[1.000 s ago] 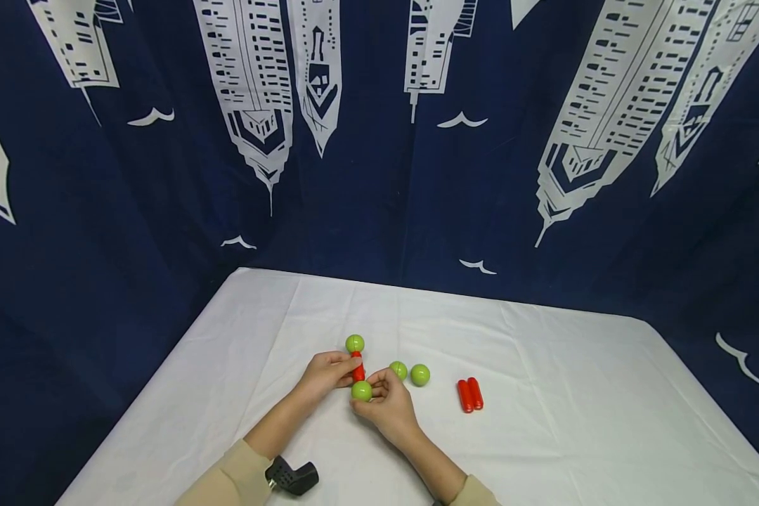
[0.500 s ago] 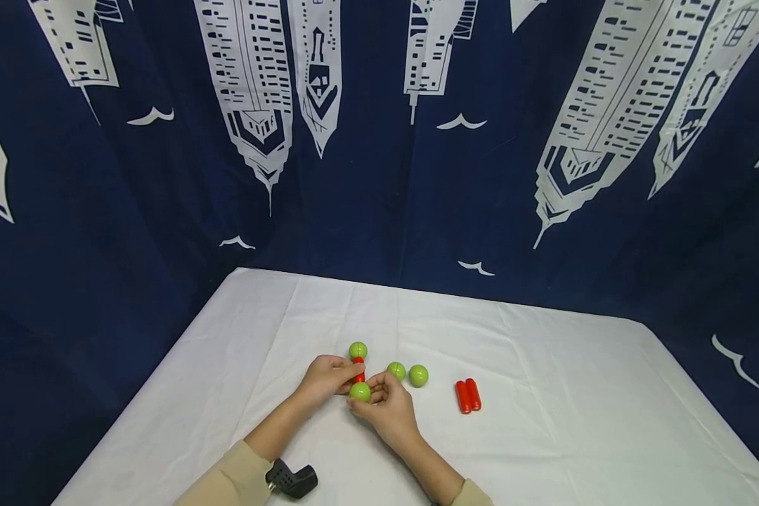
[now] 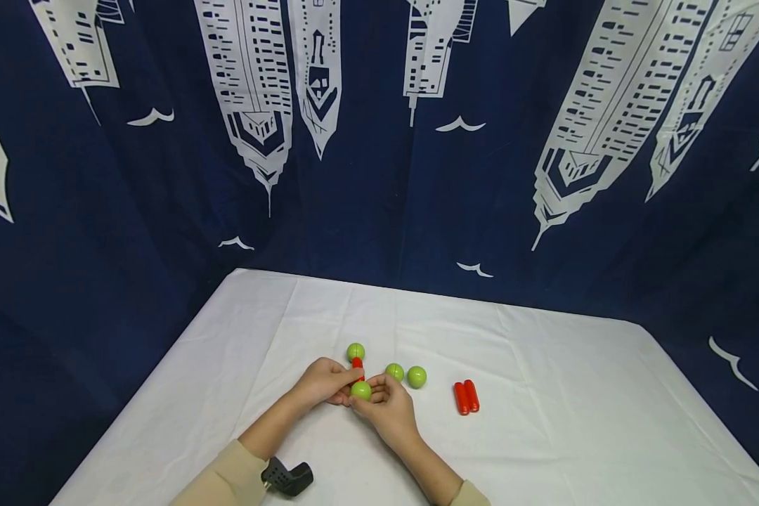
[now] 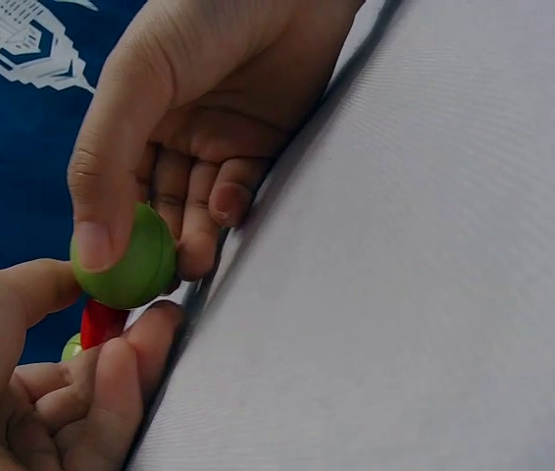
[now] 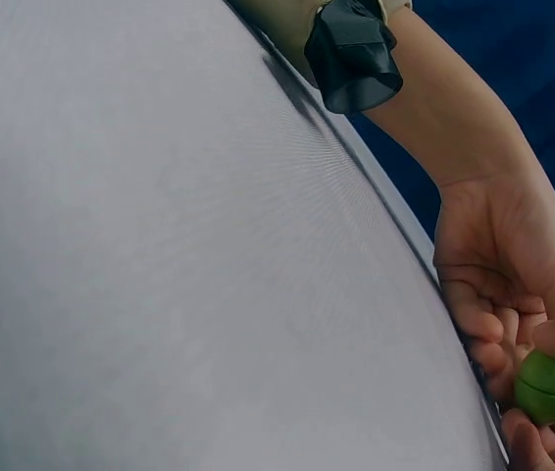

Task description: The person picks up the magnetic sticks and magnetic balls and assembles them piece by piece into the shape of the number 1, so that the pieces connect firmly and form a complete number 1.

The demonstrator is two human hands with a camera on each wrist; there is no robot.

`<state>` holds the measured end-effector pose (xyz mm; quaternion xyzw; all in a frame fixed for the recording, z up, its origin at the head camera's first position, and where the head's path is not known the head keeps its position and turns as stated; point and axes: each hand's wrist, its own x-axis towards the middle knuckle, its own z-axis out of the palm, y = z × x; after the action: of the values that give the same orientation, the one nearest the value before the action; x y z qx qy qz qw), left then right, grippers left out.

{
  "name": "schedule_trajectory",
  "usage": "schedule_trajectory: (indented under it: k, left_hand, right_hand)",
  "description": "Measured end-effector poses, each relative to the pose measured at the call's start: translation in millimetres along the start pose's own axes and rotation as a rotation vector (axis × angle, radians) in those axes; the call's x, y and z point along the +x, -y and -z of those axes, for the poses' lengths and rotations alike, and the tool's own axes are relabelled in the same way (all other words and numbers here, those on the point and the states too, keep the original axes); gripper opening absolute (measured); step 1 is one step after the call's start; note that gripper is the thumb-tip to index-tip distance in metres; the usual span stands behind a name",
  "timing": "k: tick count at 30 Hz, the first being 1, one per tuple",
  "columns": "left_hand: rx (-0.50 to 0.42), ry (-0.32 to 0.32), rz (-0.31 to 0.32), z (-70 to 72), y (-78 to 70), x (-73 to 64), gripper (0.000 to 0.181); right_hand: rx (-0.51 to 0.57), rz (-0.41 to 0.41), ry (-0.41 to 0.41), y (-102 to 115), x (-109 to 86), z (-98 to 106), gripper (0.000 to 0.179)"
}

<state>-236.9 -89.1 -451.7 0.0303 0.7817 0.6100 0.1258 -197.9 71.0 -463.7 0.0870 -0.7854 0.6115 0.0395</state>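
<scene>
A red rod (image 3: pixel 358 364) with a green ball (image 3: pixel 355 352) at its far end lies in the grip of my left hand (image 3: pixel 321 381), thumb along its side. My right hand (image 3: pixel 391 413) pinches a second green ball (image 3: pixel 361 391) between thumb and fingers, right at the rod's near end. In the left wrist view, that ball (image 4: pixel 132 263) shows a seam line and covers much of the red rod (image 4: pixel 101 322). The right wrist view shows the held ball (image 5: pixel 550 388) at its right edge, with fingers of both hands around it; the rod is hidden there.
Two loose green balls (image 3: pixel 417 377) lie just beyond my right hand. Farther right, two red rods (image 3: pixel 466 398) lie side by side on the white tablecloth (image 3: pixel 544 422). A black wrist camera (image 3: pixel 288 478) sits on the left sleeve. A dark blue printed curtain (image 3: pixel 379 197) hangs behind the table.
The far ball has come slightly nearer to me, and less of the red rod shows between the two balls. Both hands keep their holds almost in place.
</scene>
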Motion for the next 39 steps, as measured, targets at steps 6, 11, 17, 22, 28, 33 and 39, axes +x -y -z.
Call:
schedule_trajectory:
  k: [6, 11, 17, 22, 28, 33, 39]
  left_hand:
    - [-0.025, 0.146, 0.028, 3.3, -1.5, -1.1, 0.037]
    - [-0.035, 0.191, 0.026, 3.4, -7.2, -6.7, 0.033]
    - [-0.04, 0.168, 0.032, 2.8, -10.9, -9.9, 0.03]
    - [-0.056, 0.15, 0.043, 3.4, -10.4, -7.5, 0.029]
    - [-0.06, 0.133, 0.037, 2.0, -6.6, -1.9, 0.03]
    - [-0.066, 0.142, 0.003, 0.2, 0.7, 2.1, 0.033]
    - [-0.059, 0.179, -0.023, 5.8, 5.5, 2.7, 0.037]
  right_hand:
    - [0.01, -0.017, -0.009, 0.5, 0.5, 1.4, 0.036]
    - [0.048, -0.047, -0.001, 2.1, 0.6, 2.4, 0.037]
    - [0.049, -0.042, 0.012, 2.7, 1.0, 2.4, 0.036]
    - [-0.002, -0.027, 0.014, 1.6, 2.9, 3.6, 0.036]
    - [-0.066, -0.037, -0.007, 1.8, 3.7, 6.5, 0.033]
    - [-0.144, -0.047, -0.052, 5.4, 1.1, 9.8, 0.031]
    - [-0.134, -0.083, -0.06, 15.6, 1.7, 12.3, 0.021]
